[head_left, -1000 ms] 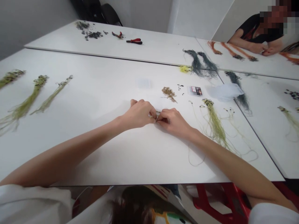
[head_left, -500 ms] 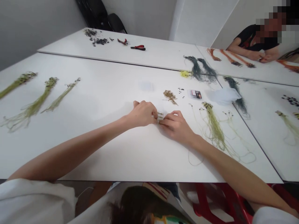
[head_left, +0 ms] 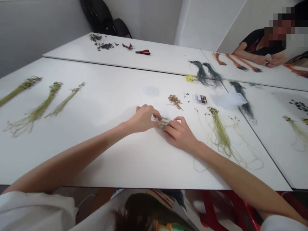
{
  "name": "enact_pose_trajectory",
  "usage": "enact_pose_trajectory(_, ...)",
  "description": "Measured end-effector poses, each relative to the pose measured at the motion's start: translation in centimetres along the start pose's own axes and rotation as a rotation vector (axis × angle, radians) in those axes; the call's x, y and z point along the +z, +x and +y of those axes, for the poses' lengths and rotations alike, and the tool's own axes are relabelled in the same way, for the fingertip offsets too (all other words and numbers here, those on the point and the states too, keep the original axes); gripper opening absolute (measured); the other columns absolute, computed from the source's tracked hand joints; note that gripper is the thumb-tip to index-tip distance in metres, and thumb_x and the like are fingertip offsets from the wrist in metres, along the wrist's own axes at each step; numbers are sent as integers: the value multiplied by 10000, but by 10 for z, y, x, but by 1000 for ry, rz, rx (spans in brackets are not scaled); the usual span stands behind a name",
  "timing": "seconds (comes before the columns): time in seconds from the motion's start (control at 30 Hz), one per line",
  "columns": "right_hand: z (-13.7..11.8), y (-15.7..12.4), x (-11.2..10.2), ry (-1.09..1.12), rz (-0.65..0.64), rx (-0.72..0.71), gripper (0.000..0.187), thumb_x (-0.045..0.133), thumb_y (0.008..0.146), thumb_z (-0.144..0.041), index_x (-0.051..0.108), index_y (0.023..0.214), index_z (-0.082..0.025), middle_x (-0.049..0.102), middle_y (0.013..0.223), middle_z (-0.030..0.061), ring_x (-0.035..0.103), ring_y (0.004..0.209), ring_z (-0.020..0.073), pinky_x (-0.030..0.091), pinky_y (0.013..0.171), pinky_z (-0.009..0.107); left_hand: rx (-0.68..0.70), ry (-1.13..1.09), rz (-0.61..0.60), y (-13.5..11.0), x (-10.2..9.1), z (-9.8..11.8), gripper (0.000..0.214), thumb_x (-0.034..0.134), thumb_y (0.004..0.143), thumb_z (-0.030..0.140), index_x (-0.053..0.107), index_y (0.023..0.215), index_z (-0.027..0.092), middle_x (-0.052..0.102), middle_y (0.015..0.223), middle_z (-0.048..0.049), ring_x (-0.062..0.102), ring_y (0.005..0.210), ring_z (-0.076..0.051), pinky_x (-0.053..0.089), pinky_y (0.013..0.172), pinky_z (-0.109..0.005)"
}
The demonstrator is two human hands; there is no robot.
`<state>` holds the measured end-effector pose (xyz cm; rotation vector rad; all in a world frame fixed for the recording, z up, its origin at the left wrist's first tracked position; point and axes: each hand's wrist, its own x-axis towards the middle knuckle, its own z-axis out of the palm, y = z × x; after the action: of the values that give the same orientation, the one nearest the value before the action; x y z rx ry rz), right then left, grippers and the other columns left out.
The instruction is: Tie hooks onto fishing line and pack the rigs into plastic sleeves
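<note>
My left hand has thumb and forefinger curled in at the left side of a small clear plastic box. Short brownish-gold pieces lie in rows in it, too small to name. From the other side my right hand comes in, its fingers bent together at the box's near right edge. Its fingertips are partly hidden, and whether they pinch a piece I cannot make out. Just beyond lies a heap of small gold-coloured pieces, near a clear plastic lid or tray.
Right of my hands lies a bundle of yellow-green cords, with a labelled box and a plastic bag behind it. More green bundles lie left. Red-handled pliers rest farther back. A person sits across.
My left finger and thumb have parted slightly and drawn a little left, showing more of the box. My right hand has hardly moved. The view has shifted slightly.
</note>
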<state>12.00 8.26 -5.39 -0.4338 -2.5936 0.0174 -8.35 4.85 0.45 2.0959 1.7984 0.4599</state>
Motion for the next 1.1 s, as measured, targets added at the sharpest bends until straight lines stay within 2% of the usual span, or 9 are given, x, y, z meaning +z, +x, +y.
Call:
enact_pose_trajectory(0.17,2,-1,1,135,75,142,164,499,922,-231,640,973,-164,644,758,34,571,678,155,358,892,387,-35,-91,113,-19,-4,-16,228,595,812,375,713,963,252,678,960,-19,595,915,-211,435,814,-329)
enact_pose_trajectory(0.27,7,-1,1,225,145,306,148,554,896,-252,639,986,-171,654,774,18,578,664,149,379,860,376,-56,-122,103,-29,3,-24,284,598,817,384,679,1038,225,655,1003,-35,607,883,-193,456,821,-328)
enact_pose_trajectory(0.37,14,0,0,282,209,453,158,588,862,-235,642,1003,-187,679,876,31,603,730,164,400,863,377,-101,-122,133,-33,13,-24,318,584,832,416,643,1059,201,637,1006,-50,601,867,-190,461,816,-336)
enact_pose_trajectory(0.57,25,2,1,508,287,667,311,616,812,-252,597,1119,-207,664,1126,83,620,813,187,466,847,388,-190,-111,191,-32,26,-16,436,596,806,519,537,1114,216,603,1032,-55,570,897,-215,466,756,-351)
enact_pose_trajectory(0.7,32,3,1,749,286,793,450,675,770,-280,531,1191,-213,633,1220,118,639,793,177,480,851,402,-150,-99,153,-29,28,-14,430,618,799,453,503,1138,214,590,1030,-52,553,906,-216,450,804,-373)
enact_pose_trajectory(0.83,40,3,-6,1022,285,869,576,723,742,-312,468,1253,-238,616,1254,131,654,869,191,486,888,409,-71,-119,122,-26,27,-16,372,606,813,362,505,1144,225,593,1001,-32,538,872,-195,430,834,-369)
enact_pose_trajectory(0.93,41,4,-12,1177,275,878,607,736,736,-312,457,1272,-260,623,1236,107,660,895,190,479,930,412,-61,-145,118,-23,27,-19,386,608,800,310,508,1167,240,593,987,-19,529,848,-183,426,814,-349)
enact_pose_trajectory(1.1,35,8,-19,1242,275,825,572,730,746,-307,489,1264,-266,634,1188,81,647,823,178,507,883,409,-73,-139,134,-23,30,-19,399,580,788,251,514,1180,234,584,953,-19,521,847,-185,418,786,-336)
